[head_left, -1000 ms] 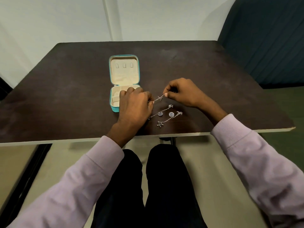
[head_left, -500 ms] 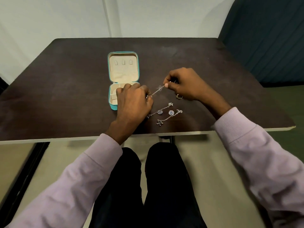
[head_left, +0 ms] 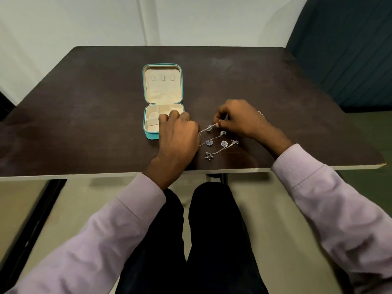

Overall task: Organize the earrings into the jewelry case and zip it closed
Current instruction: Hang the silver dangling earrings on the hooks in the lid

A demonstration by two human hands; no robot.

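Observation:
A teal jewelry case (head_left: 148, 135) lies open on the dark table (head_left: 84, 115), its cream lid flat behind the compartmented base. A long silver chain earring (head_left: 209, 128) is stretched between my hands. My left hand (head_left: 178, 136) pinches its lower end beside the case's right edge. My right hand (head_left: 239, 119) pinches its upper end. Two more dangling earrings with blue stones (head_left: 222, 144) lie on the table just below the held one.
The table's near edge (head_left: 106, 174) runs just below the earrings. A small silver piece (head_left: 261, 113) shows behind my right hand. A dark teal seat back (head_left: 347, 49) stands at the far right. My legs are under the table.
Both hands have come down toward the table with the earring still stretched between them. The small ring seen under my right hand half a second ago is now hidden.

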